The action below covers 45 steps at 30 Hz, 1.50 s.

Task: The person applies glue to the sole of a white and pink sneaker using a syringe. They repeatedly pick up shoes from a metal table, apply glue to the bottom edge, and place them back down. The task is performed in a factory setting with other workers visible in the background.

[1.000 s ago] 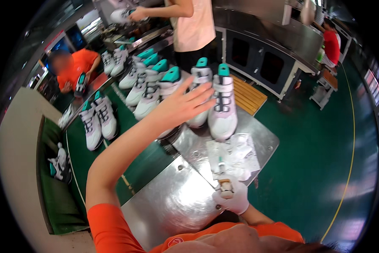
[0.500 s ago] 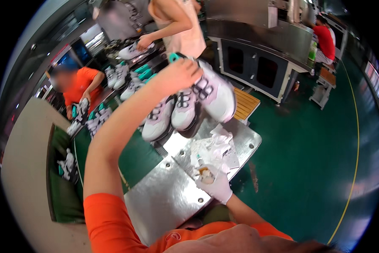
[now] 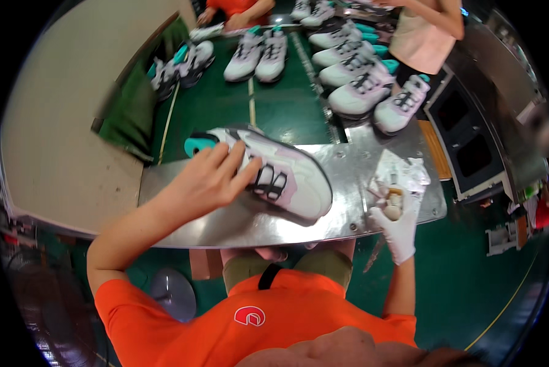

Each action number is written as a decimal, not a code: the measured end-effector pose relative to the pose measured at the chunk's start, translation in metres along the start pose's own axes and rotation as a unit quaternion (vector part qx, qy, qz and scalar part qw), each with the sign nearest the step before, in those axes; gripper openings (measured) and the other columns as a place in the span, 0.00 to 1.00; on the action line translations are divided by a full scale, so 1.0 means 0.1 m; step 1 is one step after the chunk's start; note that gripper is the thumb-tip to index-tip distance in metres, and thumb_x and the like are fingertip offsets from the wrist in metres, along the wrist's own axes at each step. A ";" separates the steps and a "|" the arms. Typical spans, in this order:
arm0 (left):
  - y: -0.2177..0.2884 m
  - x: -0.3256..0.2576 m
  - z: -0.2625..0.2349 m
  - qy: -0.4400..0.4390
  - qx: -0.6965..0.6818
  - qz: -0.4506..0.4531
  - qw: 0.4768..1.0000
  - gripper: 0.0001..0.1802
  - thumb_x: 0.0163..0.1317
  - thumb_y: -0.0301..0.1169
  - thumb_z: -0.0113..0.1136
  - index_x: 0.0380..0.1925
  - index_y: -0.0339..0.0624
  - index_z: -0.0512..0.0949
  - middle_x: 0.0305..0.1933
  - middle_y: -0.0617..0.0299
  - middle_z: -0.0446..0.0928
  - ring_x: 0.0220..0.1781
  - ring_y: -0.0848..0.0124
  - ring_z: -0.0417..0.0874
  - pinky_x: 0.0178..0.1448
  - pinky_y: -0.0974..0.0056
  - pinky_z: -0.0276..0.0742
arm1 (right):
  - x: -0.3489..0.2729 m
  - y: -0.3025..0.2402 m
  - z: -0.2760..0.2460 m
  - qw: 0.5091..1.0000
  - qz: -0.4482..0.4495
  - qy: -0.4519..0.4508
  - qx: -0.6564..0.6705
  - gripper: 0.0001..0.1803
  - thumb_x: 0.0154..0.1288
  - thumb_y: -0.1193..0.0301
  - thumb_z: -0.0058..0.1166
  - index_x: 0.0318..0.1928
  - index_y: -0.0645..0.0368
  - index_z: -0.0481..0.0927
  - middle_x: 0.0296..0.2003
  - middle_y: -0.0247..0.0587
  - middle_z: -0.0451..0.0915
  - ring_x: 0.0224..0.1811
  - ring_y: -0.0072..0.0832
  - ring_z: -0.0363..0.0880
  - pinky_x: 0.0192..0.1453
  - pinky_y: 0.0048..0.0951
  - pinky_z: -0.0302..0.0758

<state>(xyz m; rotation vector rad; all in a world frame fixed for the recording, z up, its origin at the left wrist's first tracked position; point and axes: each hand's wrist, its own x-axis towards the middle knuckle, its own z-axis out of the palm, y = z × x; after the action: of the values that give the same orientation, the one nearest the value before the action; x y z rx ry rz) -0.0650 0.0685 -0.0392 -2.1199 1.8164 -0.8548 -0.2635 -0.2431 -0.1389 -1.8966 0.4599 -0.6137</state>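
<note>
My bare left hand (image 3: 208,176) grips a white, pale-pink and black sneaker (image 3: 299,174) by its upper, near the ankle opening. The sneaker is tilted over the metal worktop (image 3: 225,229), its toe toward the right and its teal heel part beside my wrist. At the right of the worktop, my right hand (image 3: 403,233) wears a white glove. Its fingers curl round a small brownish, open-topped container (image 3: 394,205) with pale contents; exactly what it is cannot be made out. Crumpled white paper or cloth (image 3: 403,168) lies just beyond the glove.
Several matching sneakers (image 3: 357,92) stand in a row at the back right, with a pair (image 3: 273,56) on the green belt (image 3: 225,113). More shoes (image 3: 192,64) sit by a green flap (image 3: 131,125) at the left. Co-workers (image 3: 424,40) are across the line; a dark-doored cabinet (image 3: 470,128) is at right.
My left hand has brought the sneaker from the row back toward me and to the left, over the worktop. My gloved right hand stays by the white paper. The view has turned left and downward.
</note>
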 end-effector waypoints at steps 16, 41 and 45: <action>0.46 -0.87 0.27 0.108 -0.233 -0.268 0.929 0.19 0.45 0.31 0.68 0.42 0.53 0.82 0.59 0.62 0.77 0.56 0.63 0.76 0.64 0.48 0.62 | 0.37 -0.21 0.10 0.958 0.137 -0.182 -0.171 0.24 0.53 0.69 0.67 0.51 0.63 0.78 0.33 0.36 0.79 0.32 0.22 0.78 0.39 0.26 0.79; 0.10 -0.70 0.27 0.035 -0.338 -0.249 0.907 0.13 0.47 0.31 0.69 0.36 0.54 0.80 0.51 0.59 0.83 0.53 0.61 0.84 0.63 0.51 0.66 | 0.94 -0.45 1.41 0.776 0.181 -0.435 0.418 0.40 0.44 0.58 0.67 0.51 0.78 0.69 0.29 0.60 0.78 0.28 0.49 0.80 0.34 0.48 0.82; 0.09 -0.69 0.27 0.039 -0.346 -0.251 0.903 0.13 0.49 0.30 0.68 0.37 0.55 0.81 0.53 0.59 0.83 0.54 0.61 0.83 0.63 0.51 0.66 | 0.96 -0.45 1.42 0.789 0.175 -0.441 0.390 0.42 0.43 0.56 0.67 0.50 0.79 0.68 0.27 0.64 0.77 0.24 0.49 0.79 0.30 0.46 0.82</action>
<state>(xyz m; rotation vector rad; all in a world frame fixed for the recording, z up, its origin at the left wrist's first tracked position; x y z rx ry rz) -0.0624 0.1278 -0.0850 -3.1326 1.8097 -0.3936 -0.0994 -0.1778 -0.1243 -1.0556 -0.0833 0.3449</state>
